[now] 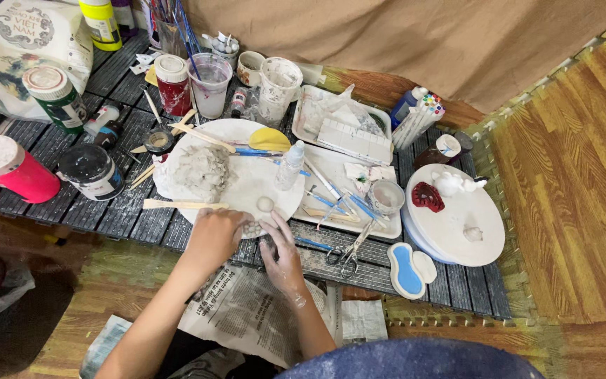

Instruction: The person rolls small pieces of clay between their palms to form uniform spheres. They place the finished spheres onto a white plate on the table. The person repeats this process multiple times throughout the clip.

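Both clay-smeared hands, left hand (213, 237) and right hand (282, 258), press curled fingers on a small flattened grey clay piece (252, 228) at the round white board's (247, 184) near edge, one small rolled clay ball (265, 203) just beyond them, the big grey clay lump (201, 172) farther off, mostly unused.

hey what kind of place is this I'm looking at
Probably a home craft corner for clay modelling: a lump of grey clay on a white round board, paint jars, and both hands pressing a small clay piece.

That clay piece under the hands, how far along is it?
Done: a small clay ball sits rolled on the white round board. In hand: the left hand and right hand press a bumpy clay piece at the board's edge. Left: a big grey clay lump lies unshaped.
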